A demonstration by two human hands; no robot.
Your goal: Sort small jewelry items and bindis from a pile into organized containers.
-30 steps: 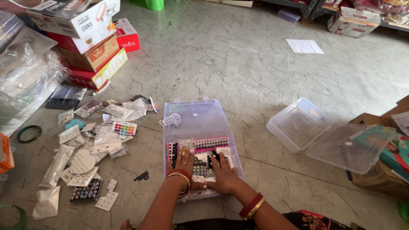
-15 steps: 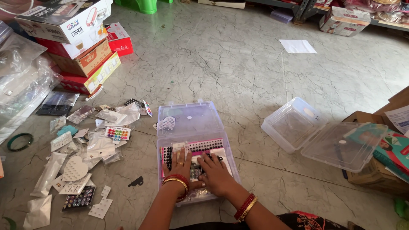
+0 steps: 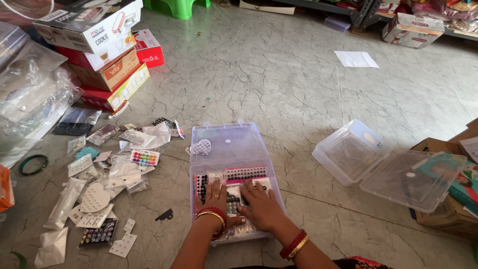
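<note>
Marble floor bears clear boxes, cartons, seemingly sticker packets.

A stack of cardboard boxes stands at the far left: white on top, brown in the middle, red and yellow below. A small red box lies just beside it. Clear plastic packets and small sticker cards lie scattered on the floor near the left. A white and red carton stands far right, near a white paper sheet.

Left hand flat, palm down, right hand beside it, fingers spread, forearms extended forward.
</note>
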